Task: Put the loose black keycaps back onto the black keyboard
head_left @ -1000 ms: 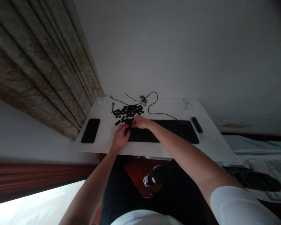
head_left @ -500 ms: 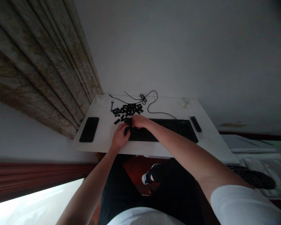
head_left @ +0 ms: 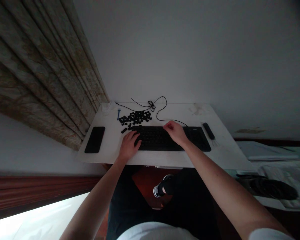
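Many loose black plastic keycaps [head_left: 135,117] lay heaped beside the black rectangular keyboard [head_left: 160,138], the left hand [head_left: 128,145] and right hand [head_left: 176,131] on it, fingers apart.

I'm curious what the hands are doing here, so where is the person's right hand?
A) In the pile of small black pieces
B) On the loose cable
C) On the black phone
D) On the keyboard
D: the right hand is at the far edge of the keyboard, away from the phone, the pile of small black pieces and the cable.
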`<state>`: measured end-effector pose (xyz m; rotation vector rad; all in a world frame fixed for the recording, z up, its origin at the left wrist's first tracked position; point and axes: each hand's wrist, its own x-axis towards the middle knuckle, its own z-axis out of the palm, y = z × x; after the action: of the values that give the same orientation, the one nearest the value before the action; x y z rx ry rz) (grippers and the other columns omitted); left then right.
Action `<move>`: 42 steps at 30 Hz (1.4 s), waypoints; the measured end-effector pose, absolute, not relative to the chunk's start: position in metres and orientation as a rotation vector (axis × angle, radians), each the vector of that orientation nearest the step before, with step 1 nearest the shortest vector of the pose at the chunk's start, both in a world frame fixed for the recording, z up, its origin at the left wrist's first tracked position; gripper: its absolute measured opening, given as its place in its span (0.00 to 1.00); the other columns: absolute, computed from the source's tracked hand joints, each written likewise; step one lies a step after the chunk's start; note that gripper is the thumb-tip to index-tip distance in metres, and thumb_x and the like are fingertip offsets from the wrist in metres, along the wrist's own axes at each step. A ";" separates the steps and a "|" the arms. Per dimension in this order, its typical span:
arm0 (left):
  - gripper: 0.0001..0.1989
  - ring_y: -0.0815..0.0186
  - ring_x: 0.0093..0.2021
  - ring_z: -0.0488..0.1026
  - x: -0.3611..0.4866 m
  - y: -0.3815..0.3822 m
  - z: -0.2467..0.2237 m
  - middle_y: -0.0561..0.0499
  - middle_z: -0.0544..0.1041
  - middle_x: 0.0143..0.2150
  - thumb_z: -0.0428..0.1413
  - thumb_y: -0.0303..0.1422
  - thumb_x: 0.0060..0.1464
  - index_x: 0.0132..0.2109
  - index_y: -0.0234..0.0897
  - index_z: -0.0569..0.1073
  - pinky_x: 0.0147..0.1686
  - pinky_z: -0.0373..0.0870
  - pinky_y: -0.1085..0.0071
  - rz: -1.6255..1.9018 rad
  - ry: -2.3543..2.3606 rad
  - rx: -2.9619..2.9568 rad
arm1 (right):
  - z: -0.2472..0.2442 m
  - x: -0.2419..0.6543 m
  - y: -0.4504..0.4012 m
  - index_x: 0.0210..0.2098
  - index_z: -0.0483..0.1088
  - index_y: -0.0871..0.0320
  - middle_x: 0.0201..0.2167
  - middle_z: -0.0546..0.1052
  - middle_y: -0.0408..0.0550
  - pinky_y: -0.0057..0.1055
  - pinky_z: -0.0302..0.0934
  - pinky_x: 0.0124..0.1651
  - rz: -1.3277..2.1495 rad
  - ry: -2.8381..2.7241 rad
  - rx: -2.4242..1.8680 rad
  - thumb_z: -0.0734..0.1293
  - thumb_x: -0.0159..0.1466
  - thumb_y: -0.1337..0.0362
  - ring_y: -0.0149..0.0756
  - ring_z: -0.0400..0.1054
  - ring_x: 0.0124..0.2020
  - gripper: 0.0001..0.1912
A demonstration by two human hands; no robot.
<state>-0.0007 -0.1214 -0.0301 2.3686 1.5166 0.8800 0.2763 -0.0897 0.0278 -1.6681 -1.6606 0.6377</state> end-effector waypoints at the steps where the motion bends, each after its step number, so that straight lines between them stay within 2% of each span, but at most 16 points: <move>1: 0.18 0.54 0.64 0.63 0.001 -0.122 -0.029 0.44 0.70 0.62 0.52 0.37 0.63 0.58 0.42 0.71 0.64 0.59 0.51 0.846 1.514 2.403 | 0.025 0.294 -0.099 0.33 0.72 0.59 0.29 0.77 0.48 0.33 0.63 0.39 0.565 -1.603 -1.685 0.65 0.62 0.58 0.37 0.70 0.32 0.10; 5: 0.20 0.53 0.65 0.62 0.005 -0.125 -0.026 0.44 0.69 0.64 0.50 0.39 0.64 0.60 0.42 0.69 0.66 0.55 0.50 0.777 1.534 2.465 | 0.013 0.377 -0.135 0.33 0.72 0.59 0.29 0.77 0.49 0.34 0.62 0.39 0.205 -1.400 -1.851 0.64 0.61 0.56 0.38 0.69 0.31 0.12; 9: 0.20 0.52 0.65 0.62 0.009 -0.127 -0.024 0.44 0.69 0.64 0.49 0.40 0.65 0.60 0.43 0.70 0.66 0.53 0.48 0.728 1.564 2.521 | -0.002 0.460 -0.164 0.34 0.72 0.59 0.28 0.75 0.52 0.38 0.62 0.38 -0.085 -1.128 -2.064 0.61 0.60 0.57 0.41 0.68 0.30 0.13; 13: 0.18 0.53 0.64 0.64 0.012 -0.127 -0.023 0.45 0.72 0.61 0.48 0.38 0.65 0.58 0.43 0.72 0.66 0.53 0.48 0.703 1.578 2.549 | -0.022 0.505 -0.181 0.33 0.70 0.56 0.32 0.76 0.57 0.43 0.61 0.41 -0.128 -1.058 -2.184 0.60 0.60 0.59 0.48 0.69 0.33 0.11; 18: 0.19 0.56 0.64 0.65 0.013 -0.128 -0.023 0.46 0.72 0.62 0.47 0.37 0.66 0.60 0.43 0.70 0.67 0.54 0.50 0.695 1.572 2.545 | -0.036 0.514 -0.182 0.37 0.71 0.58 0.36 0.76 0.62 0.43 0.60 0.42 -0.087 -1.032 -2.194 0.59 0.61 0.56 0.52 0.70 0.38 0.15; 23: 0.22 0.58 0.65 0.65 0.013 -0.130 -0.024 0.44 0.71 0.63 0.45 0.37 0.67 0.65 0.40 0.64 0.67 0.56 0.53 0.707 1.595 2.528 | -0.037 0.513 -0.181 0.39 0.71 0.61 0.36 0.76 0.64 0.43 0.59 0.42 -0.072 -1.106 -2.209 0.57 0.62 0.53 0.52 0.69 0.39 0.19; 30: 0.19 0.56 0.65 0.64 0.016 -0.132 -0.023 0.44 0.72 0.62 0.46 0.36 0.66 0.60 0.41 0.70 0.67 0.54 0.49 0.678 1.600 2.549 | -0.034 0.513 -0.186 0.41 0.71 0.60 0.37 0.76 0.64 0.43 0.59 0.41 -0.056 -1.068 -2.188 0.58 0.63 0.54 0.52 0.69 0.38 0.18; 37: 0.20 0.60 0.61 0.68 0.004 -0.111 -0.020 0.42 0.72 0.60 0.45 0.34 0.66 0.62 0.39 0.66 0.62 0.64 0.56 0.953 1.639 2.224 | -0.034 0.508 -0.183 0.41 0.72 0.59 0.36 0.76 0.63 0.45 0.59 0.40 -0.133 -1.246 -2.189 0.57 0.65 0.55 0.54 0.69 0.39 0.18; 40: 0.18 0.60 0.61 0.68 0.000 -0.080 -0.010 0.42 0.72 0.59 0.47 0.29 0.63 0.58 0.37 0.70 0.63 0.64 0.58 0.994 1.668 2.201 | -0.033 0.505 -0.181 0.42 0.72 0.60 0.35 0.75 0.61 0.42 0.58 0.38 -0.148 -1.386 -2.206 0.56 0.66 0.54 0.51 0.69 0.38 0.19; 42: 0.18 0.60 0.61 0.67 0.002 -0.057 -0.001 0.43 0.72 0.59 0.47 0.27 0.62 0.55 0.37 0.72 0.64 0.62 0.58 0.891 1.627 2.277 | -0.033 0.503 -0.180 0.43 0.72 0.61 0.35 0.75 0.61 0.40 0.58 0.38 -0.159 -1.463 -2.217 0.54 0.68 0.53 0.49 0.69 0.37 0.21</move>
<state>0.0016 -0.0566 -0.0014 2.2773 1.6267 0.8908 0.5027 -0.1801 -0.0326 -2.2167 -1.4635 -0.1586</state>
